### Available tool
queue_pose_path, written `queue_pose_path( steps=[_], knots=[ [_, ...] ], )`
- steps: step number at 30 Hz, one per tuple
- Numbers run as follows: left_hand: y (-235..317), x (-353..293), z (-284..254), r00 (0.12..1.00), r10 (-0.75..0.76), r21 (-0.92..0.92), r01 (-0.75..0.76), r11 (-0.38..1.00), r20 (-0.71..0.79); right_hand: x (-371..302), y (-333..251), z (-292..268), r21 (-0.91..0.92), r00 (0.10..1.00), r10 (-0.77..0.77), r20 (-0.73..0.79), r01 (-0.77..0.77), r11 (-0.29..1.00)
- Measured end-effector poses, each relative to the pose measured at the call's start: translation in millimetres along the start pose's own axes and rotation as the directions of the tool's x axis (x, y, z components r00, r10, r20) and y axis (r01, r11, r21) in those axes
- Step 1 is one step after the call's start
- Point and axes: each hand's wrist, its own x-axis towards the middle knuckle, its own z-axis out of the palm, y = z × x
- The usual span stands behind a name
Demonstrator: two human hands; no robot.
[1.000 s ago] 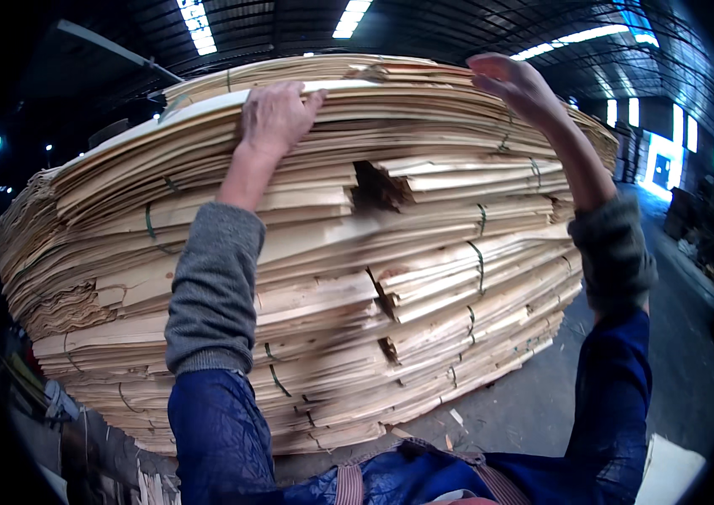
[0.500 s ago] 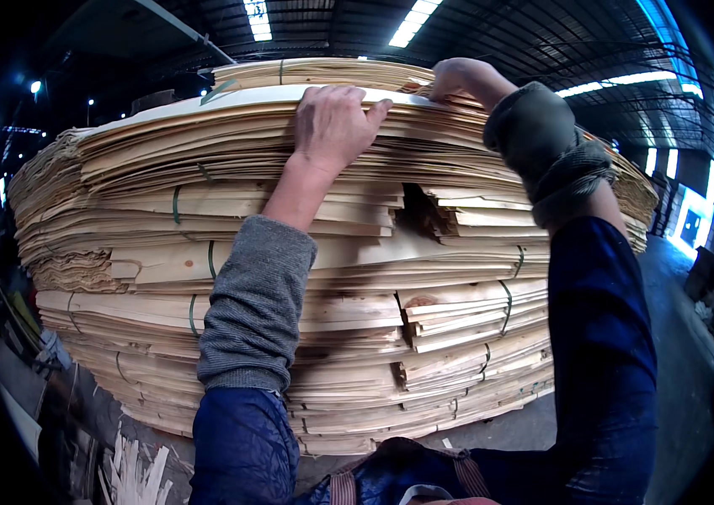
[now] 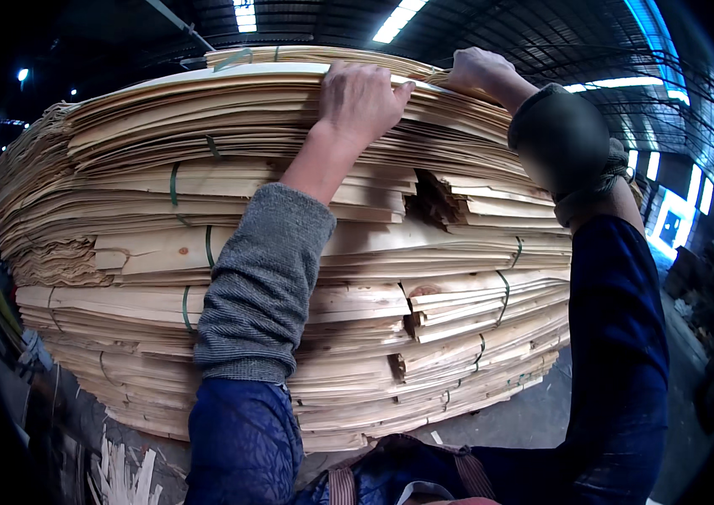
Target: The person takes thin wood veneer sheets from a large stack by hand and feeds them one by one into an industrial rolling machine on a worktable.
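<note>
a tall stack of thin wood sheets (image 3: 441, 244) fills the space in front of the person, its long axis running left to right across the body, its layers rising to about the height of the raised hands. its upper layer (image 3: 197, 114) lies straight ahead, beyond the forearms, the front edge bowed by the lens. on that layer is a pale top sheet (image 3: 205, 81), long side crosswise — most of its visible length is left of both hands. behind it a tied bundle (image 3: 323, 57) sits slightly higher.

the left hand (image 3: 361, 103) is nearer to the pale sheet: it rests over the front edge, thumb out to the right. the right hand (image 3: 482, 71) is bent over the top further right, beside the bundle's end. both sets of fingertips are hidden — whether either hand grasps anything, i cannot tell. smallest are the green ties (image 3: 173, 183) lower down.
</note>
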Motion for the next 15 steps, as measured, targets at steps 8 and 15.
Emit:
queue_pose_path(
  steps=[8,15],
  knots=[
    [0.8,1.3,1.1,0.993,0.018,-0.031,-0.021,0.999,-0.114,21.7,19.4,14.4,0.134,0.973,-0.219,0.074,0.208,0.969],
    [-2.0,-4.4,7.4,0.983,0.073,-0.016,-0.077,0.997,-0.165,51.9,7.0,17.3,-0.106,0.957,-0.203,0.207,0.228,0.968]
  ],
)
